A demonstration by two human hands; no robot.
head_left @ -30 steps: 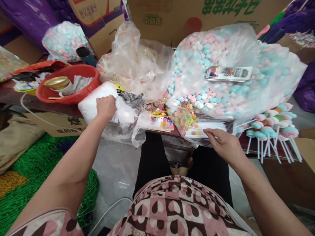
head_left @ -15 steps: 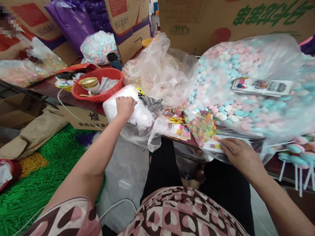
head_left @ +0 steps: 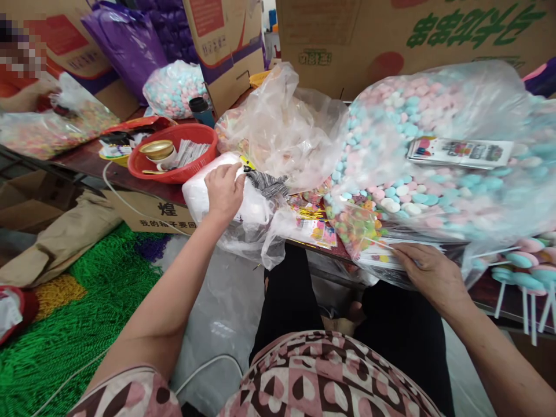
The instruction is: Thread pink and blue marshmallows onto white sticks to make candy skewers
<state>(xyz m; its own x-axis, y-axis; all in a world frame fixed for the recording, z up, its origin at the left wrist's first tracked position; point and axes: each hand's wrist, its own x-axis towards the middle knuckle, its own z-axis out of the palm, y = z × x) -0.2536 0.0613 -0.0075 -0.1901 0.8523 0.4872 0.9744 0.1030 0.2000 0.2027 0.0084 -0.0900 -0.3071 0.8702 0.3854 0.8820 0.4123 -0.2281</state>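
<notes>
My left hand (head_left: 223, 188) lies on a white soft pack (head_left: 195, 191) wrapped in clear plastic at the table's front edge, its fingers curled and pinching the wrap at the top. My right hand (head_left: 428, 269) is closed at the edge of a stack of white sticks and printed cards (head_left: 377, 258) under the big clear bag of pink, blue and white candies (head_left: 434, 110). A thin white stick (head_left: 377, 243) pokes out leftward from its fingertips.
A red basket (head_left: 174, 172) holds a gold-lidded tin (head_left: 156, 149) and papers. A crumpled clear bag (head_left: 282, 121), a card pack (head_left: 460, 152), pastel lollipops (head_left: 527, 258), cardboard boxes (head_left: 391, 35) and a green mat (head_left: 87, 284) surround me.
My left hand's fingers have crept up to the top of the white pack. My right hand has drawn back slightly, and a thin white stick now shows at its fingertips.
</notes>
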